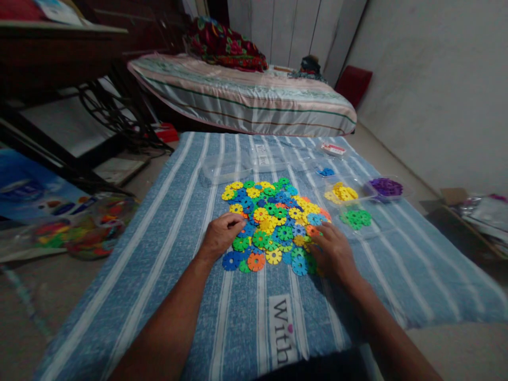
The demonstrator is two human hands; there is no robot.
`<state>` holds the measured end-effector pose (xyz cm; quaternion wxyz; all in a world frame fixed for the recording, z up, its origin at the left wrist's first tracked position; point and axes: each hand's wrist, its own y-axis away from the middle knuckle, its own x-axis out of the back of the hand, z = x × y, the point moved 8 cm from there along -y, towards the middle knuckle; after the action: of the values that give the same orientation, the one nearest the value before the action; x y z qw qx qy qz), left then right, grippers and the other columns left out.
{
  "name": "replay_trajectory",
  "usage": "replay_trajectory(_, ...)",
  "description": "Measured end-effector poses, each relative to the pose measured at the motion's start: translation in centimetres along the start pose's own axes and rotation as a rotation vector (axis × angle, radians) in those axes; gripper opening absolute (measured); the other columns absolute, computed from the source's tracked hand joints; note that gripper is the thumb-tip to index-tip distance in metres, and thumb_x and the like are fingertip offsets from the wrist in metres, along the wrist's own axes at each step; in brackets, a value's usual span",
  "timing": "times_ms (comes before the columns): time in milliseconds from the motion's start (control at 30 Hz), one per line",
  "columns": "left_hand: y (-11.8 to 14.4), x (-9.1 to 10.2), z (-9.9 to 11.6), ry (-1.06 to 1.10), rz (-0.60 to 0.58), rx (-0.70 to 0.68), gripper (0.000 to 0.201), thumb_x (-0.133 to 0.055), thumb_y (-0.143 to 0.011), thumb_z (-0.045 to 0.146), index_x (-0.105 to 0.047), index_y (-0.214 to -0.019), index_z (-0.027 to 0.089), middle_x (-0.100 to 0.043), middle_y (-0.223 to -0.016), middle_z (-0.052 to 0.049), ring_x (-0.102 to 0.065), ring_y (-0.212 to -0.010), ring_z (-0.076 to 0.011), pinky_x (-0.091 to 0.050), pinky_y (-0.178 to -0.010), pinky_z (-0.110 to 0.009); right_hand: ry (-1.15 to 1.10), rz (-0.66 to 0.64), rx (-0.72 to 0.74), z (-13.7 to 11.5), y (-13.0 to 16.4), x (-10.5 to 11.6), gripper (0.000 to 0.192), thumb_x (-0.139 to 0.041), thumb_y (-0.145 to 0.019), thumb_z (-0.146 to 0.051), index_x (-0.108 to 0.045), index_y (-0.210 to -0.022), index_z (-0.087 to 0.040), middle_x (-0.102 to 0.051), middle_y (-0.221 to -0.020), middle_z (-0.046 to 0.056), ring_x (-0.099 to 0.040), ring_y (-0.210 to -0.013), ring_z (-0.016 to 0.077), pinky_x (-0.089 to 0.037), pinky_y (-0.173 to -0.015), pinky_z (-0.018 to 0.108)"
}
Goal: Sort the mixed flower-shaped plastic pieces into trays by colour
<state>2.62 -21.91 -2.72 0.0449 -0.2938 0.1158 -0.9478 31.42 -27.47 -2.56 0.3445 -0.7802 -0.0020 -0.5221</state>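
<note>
A heap of flat, notched plastic discs (273,219) in yellow, green, blue and orange lies spread on a blue striped cloth (174,222). At the heap's left edge is my left hand (222,233), its fingers curled together in a pinch; whatever they may hold is hidden. My right hand (333,251) reaches over the right edge of the heap with fingers stretched apart, close to orange and green discs. Past it stand clear plastic trays: one has yellow discs (342,193), one green discs (356,218), one purple discs (386,187) and one a few blue discs (326,172).
Behind the heap stands a clear tray (226,172). A small lidded box (333,149) lies at the back right. Beyond the cloth is a bed (246,98). On the left are a treadle table (59,58) and a bag of colourful pieces (95,227).
</note>
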Motion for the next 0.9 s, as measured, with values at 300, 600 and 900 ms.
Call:
replay_trajectory(300,0.0,0.1,0.1,0.002,0.003,0.003,0.020,-0.060,-0.074,0.038,-0.068,-0.068,0.020,-0.073,-0.088,-0.004,-0.067,-0.086,-0.0191,-0.053,-0.083,-0.029,0.103,-0.054,-0.008,0.0,1.7,-0.1,0.010,-0.059,-0.087,-0.022,-0.064,-0.078,-0.021,-0.062,-0.108,0.008,-0.050,-0.118,0.0295,-0.048,-0.097,0.049)
replay_trajectory(600,0.0,0.0,0.0,0.009,0.012,-0.014,0.021,-0.061,-0.074,0.038,-0.069,-0.069,0.020,-0.072,-0.087,-0.004,-0.067,-0.085,-0.0194,-0.053,-0.084,-0.030,0.146,-0.118,-0.031,-0.5,1.1,-0.3,0.008,-0.064,-0.084,-0.028,-0.064,-0.088,-0.021,-0.061,-0.111,0.012,-0.048,-0.120,0.0353,-0.047,-0.091,0.052)
replay_trajectory(900,0.0,0.1,0.1,0.005,0.015,-0.019,0.022,-0.059,-0.075,0.039,-0.068,-0.069,0.020,-0.072,-0.087,-0.004,-0.067,-0.086,-0.0194,-0.053,-0.084,-0.030,0.179,-0.143,-0.050,-0.5,0.8,-0.8,0.010,-0.062,-0.087,-0.028,-0.063,-0.084,-0.019,-0.062,-0.111,0.014,-0.048,-0.121,0.0358,-0.042,-0.094,0.051)
